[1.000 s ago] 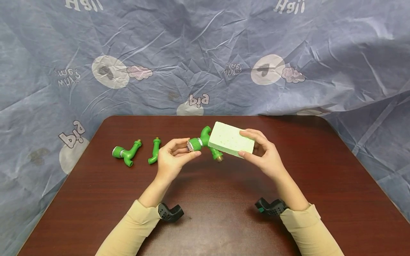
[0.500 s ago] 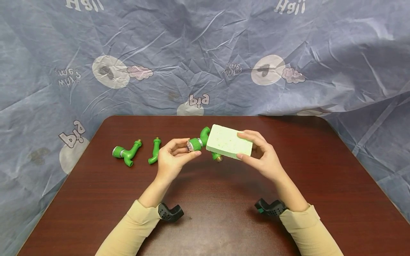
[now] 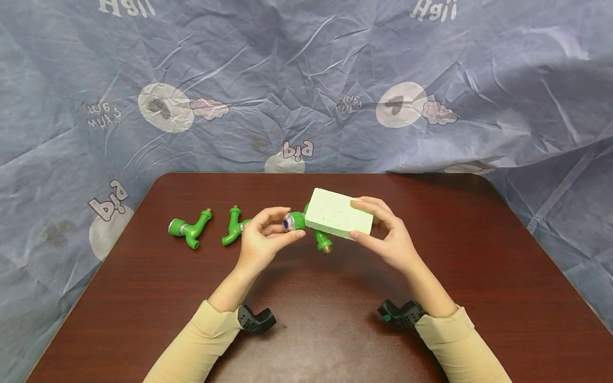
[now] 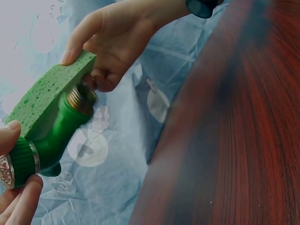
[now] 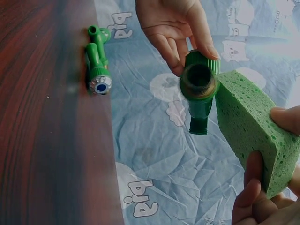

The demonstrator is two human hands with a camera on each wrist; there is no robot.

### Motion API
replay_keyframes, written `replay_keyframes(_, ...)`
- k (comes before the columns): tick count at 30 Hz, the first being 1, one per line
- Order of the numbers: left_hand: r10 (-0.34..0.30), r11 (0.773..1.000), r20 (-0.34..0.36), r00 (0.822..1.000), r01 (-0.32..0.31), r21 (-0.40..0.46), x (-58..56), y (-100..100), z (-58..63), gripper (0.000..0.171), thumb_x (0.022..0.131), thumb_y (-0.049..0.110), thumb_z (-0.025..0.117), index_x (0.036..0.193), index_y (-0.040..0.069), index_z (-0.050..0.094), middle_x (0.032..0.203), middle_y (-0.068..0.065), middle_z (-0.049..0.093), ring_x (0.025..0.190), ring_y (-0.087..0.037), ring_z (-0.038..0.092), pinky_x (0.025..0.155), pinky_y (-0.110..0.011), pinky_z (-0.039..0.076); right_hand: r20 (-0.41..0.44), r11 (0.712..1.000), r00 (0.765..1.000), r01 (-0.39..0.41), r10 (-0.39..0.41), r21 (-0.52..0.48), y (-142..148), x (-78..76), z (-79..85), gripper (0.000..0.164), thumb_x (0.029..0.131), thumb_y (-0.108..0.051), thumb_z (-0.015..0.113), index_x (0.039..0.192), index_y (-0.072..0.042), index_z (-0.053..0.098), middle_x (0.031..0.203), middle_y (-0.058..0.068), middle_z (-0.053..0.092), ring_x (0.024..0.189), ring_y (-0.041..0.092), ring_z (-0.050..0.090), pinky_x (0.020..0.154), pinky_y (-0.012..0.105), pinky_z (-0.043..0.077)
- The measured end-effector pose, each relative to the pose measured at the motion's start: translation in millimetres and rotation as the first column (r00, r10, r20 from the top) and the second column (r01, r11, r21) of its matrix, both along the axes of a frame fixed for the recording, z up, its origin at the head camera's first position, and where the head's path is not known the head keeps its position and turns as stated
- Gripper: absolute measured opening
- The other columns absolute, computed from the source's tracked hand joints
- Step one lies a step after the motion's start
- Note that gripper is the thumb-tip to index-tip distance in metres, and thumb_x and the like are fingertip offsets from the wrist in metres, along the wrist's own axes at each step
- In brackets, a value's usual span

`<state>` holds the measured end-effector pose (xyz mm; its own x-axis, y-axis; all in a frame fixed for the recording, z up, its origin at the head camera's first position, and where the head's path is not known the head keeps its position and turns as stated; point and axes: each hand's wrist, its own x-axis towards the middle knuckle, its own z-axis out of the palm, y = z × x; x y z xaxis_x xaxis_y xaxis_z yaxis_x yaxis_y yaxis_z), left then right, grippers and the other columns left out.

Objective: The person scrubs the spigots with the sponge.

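My left hand (image 3: 261, 236) pinches the ribbed knob of a green tap (image 3: 322, 242) between thumb and fingers, holding it above the table. A pale green sponge (image 3: 339, 213) is gripped by its right end in my right hand (image 3: 390, 239). In the head view the sponge covers much of the tap's body. From the right wrist view, the tap (image 5: 199, 105) shows its threaded inlet facing the camera, and the sponge (image 5: 248, 122) lies against its side. The left wrist view shows the brass thread of the tap (image 4: 56, 136) beside the sponge's (image 4: 51, 89) long face.
Two more green taps lie on the brown table (image 3: 306, 330) at the left: one tap (image 3: 191, 230) with its knob pointing left, another tap (image 3: 233, 227) partly behind my left hand. A blue printed cloth (image 3: 306, 85) hangs behind the table.
The sponge has moved left and slightly down along the tap. The tap has turned in my left hand, so its spout is now hidden and its knob end faces the head camera more.
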<state>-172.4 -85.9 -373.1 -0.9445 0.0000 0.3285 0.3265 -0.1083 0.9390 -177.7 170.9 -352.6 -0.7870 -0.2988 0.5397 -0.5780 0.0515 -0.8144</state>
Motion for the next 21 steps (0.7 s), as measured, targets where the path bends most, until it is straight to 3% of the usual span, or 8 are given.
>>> replay_keyframes(5, -0.052, 0.999, 0.021, 0.998, 0.052, -0.003, 0.3, -1.6, 0.0, 0.055, 0.063, -0.010, 0.081, 0.114, 0.001, 0.064, 0.096, -0.009, 0.065, 0.074, -0.016, 0.068, 0.065, -0.029, 0.057, 0.019, 0.999, 0.999, 0.039, -0.039, 0.010, -1.9, 0.2, -2.5, 0.051, 0.074, 0.016, 0.067, 0.123, 0.007, 0.055, 0.127, 0.014, 0.046, 0.092, 0.018, 0.056, 0.069, 0.020, 0.049)
replay_keyframes(11, -0.137, 0.990, -0.006, 0.991, 0.137, 0.022, 0.6, -2.0, 0.3, 0.055, 0.066, -0.018, 0.074, 0.119, -0.010, 0.058, 0.116, -0.019, 0.056, 0.078, -0.014, 0.068, 0.071, -0.032, 0.057, 0.057, 0.995, 0.994, 0.095, -0.095, 0.005, -1.6, -1.5, -5.1, 0.050, 0.075, 0.014, 0.069, 0.123, 0.005, 0.057, 0.127, 0.011, 0.047, 0.088, 0.018, 0.057, 0.067, 0.020, 0.050)
replay_keyframes(13, -0.134, 0.991, -0.021, 0.991, 0.134, -0.004, 0.7, -1.4, -0.3, 0.051, 0.069, -0.016, 0.073, 0.118, -0.009, 0.059, 0.117, -0.020, 0.057, 0.078, -0.016, 0.068, 0.071, -0.030, 0.056, 0.069, 0.995, 0.992, 0.104, -0.104, 0.006, -1.9, -2.3, -5.6, 0.050, 0.075, 0.013, 0.069, 0.123, 0.005, 0.057, 0.127, 0.011, 0.046, 0.087, 0.019, 0.057, 0.066, 0.020, 0.050)
replay_keyframes(18, -0.092, 0.993, -0.009, 0.996, 0.091, -0.075, 1.9, 0.2, -2.2, 0.046, 0.072, -0.009, 0.075, 0.115, -0.001, 0.063, 0.095, -0.023, 0.066, 0.075, -0.018, 0.069, 0.064, -0.023, 0.054, 0.111, 0.995, 0.989, 0.096, -0.096, 0.002, -3.8, -3.4, -6.5, 0.049, 0.077, 0.012, 0.069, 0.123, 0.006, 0.056, 0.127, 0.012, 0.046, 0.083, 0.018, 0.058, 0.066, 0.021, 0.053)
replay_keyframes(21, -0.087, 0.993, -0.010, 0.996, 0.086, -0.085, 1.9, 1.0, -2.4, 0.048, 0.072, -0.006, 0.076, 0.117, 0.000, 0.062, 0.100, -0.019, 0.066, 0.074, -0.016, 0.068, 0.063, -0.022, 0.053, 0.142, 0.996, 0.986, 0.087, -0.084, -0.019, -4.2, -2.9, -6.4, 0.049, 0.077, 0.012, 0.069, 0.124, 0.007, 0.055, 0.128, 0.012, 0.045, 0.083, 0.018, 0.060, 0.067, 0.021, 0.054)
